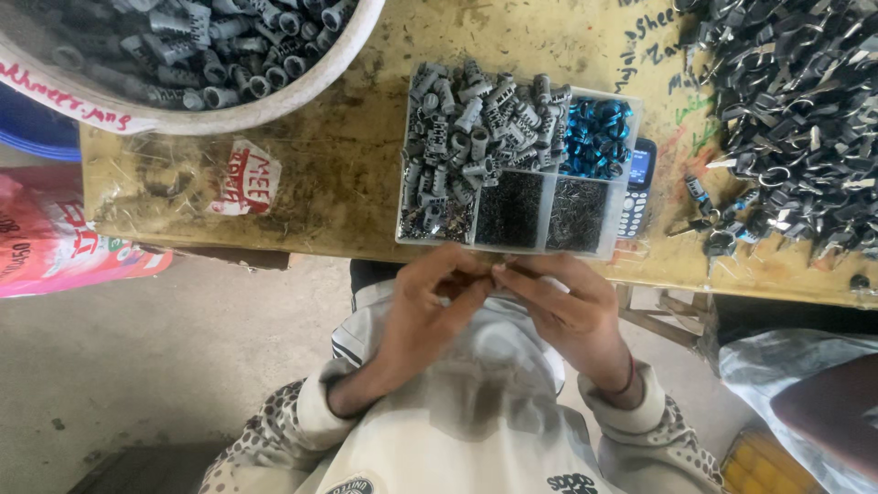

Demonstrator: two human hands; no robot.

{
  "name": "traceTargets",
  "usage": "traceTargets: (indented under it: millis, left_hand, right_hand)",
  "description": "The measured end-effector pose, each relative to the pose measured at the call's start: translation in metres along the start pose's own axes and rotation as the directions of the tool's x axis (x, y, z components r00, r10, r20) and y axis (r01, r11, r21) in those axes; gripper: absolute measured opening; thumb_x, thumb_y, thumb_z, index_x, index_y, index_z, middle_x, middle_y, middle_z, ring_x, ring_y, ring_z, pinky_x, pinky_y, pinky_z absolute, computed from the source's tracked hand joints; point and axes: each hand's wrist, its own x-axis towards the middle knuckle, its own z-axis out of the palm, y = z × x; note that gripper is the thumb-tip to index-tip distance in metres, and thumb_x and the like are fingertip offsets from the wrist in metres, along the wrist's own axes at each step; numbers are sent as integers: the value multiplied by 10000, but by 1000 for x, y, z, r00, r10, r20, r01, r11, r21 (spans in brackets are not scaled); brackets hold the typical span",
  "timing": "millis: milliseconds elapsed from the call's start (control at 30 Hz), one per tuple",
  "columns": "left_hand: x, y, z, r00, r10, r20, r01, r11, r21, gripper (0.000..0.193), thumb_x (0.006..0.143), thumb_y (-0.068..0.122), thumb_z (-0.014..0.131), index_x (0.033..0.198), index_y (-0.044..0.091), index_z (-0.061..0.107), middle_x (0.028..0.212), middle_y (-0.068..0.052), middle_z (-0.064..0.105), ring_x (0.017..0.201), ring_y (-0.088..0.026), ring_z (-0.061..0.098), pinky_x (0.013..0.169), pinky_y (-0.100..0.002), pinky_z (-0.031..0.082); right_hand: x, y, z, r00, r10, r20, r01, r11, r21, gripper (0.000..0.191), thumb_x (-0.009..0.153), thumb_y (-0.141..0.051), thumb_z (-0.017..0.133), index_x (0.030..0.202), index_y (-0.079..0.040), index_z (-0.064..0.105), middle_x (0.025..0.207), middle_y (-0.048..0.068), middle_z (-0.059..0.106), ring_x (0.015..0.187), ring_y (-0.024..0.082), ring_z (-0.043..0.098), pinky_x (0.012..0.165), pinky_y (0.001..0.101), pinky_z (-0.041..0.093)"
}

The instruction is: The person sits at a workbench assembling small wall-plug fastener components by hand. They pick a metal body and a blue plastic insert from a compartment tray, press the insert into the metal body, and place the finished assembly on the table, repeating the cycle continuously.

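Head view, looking down. Two hands meet just off the near edge of the yellow surface (347, 183), fingertips touching. Left hand (430, 306): fingers curled in, pinched around a small grey part (455, 285) that is mostly hidden; its kind cannot be told. Right hand (567, 306): fingers also curled toward the meeting point, thumb and forefinger closed at the tips; whether it grips the same part cannot be told. One clear plastic compartment tray (622, 174) sits on the surface just beyond the hands, four compartments visible: one large, heaped with grey ribbed plastic plugs (476, 128); one at far right with blue rings (596, 137); two near ones filled with fine dark metal pins (512, 210), too small to count. One keypad phone (637, 187) lies partly under the tray's right side. One large white tub (274, 101) at far left holds more grey plugs. One heap of dark metal clips (796, 119) covers the far right of the surface. One red-and-white sticker (245, 178) lies left of the tray.
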Motion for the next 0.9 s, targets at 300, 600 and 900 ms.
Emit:
traceTargets:
  millis: [300,600,900]
  left_hand:
    - [3,0,0,963,-206,172,261,869,-421,34,1022,5,642,1008,-5,613,813,-33,681,647,-73,634,586,-223,539]
    - [-4,3,7,956,-282,80,293,924,-244,88,951,20,693,946,13,606,769,-11,654,602,-45,599,515,-208,508]
    - [7,5,-4,898,-341,279,408,882,-234,103,911,16,719,912,18,616,720,-19,637,502,-34,509,421,-201,394]
  right_hand:
    - [-4,5,-7,978,210,10,-207,950,232,324,817,70,795,1106,-72,760,1100,79,731,958,188,742,799,273,634]
    - [-7,1,-7,994,44,-98,-35,995,92,312,807,46,834,1087,-73,766,1115,85,738,983,215,753,836,290,618]
    - [-12,17,-19,1000,13,-5,-11,971,240,287,801,9,832,1068,-77,773,1079,76,735,960,202,749,813,283,624]
